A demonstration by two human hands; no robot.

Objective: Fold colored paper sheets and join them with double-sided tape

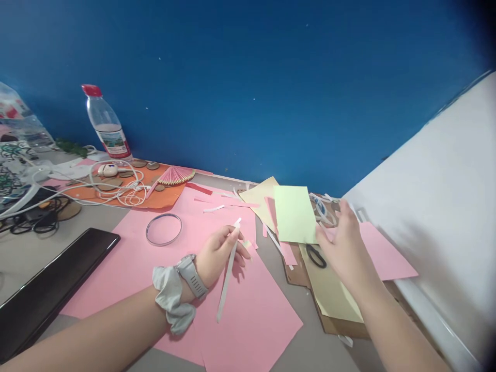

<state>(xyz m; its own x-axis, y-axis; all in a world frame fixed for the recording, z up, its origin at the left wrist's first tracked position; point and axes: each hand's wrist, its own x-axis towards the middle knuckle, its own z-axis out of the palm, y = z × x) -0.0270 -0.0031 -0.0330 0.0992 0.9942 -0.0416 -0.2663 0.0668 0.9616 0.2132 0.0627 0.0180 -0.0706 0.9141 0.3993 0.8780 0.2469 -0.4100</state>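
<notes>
1. Paper strip (225, 289), narrow and whitish, slants from the left hand (217, 253) above large pink paper (248, 330) spread over the middle of the worktop (306, 341), its lower end pointing toward the near edge.

2. The left hand grasps the strip near its upper end, between thumb and fingers. Other fingertips hang beside small paper scraps; whether they touch them cannot be told.

3. The right hand (344, 253), toward the worktop's right edge, is unclenched, its thumb apart from the fingers and beside the lower right corner of a pale green sheet (296, 214). Whether thumb and sheet touch is unclear.

4. A black scissors handle (316, 256) shows just below that sheet, on yellowish paper (329, 297); the blades are hidden. Another pink sheet (387, 253) lies nearer the right edge.

5. Toward the far edge, by the blue wall, a pleated pink fan (177, 175) overlaps an orange sheet (172, 195).

6. The step in hand appears to be managing paper pieces, with the strip secured on one side and the stacked sheets attended to on the other.

7. The next move, by this reading, calls for a light pinch on the strip, which could bend, and a deliberate right-hand choice: take the green sheet's corner or shift it clear of the scissors.
</notes>
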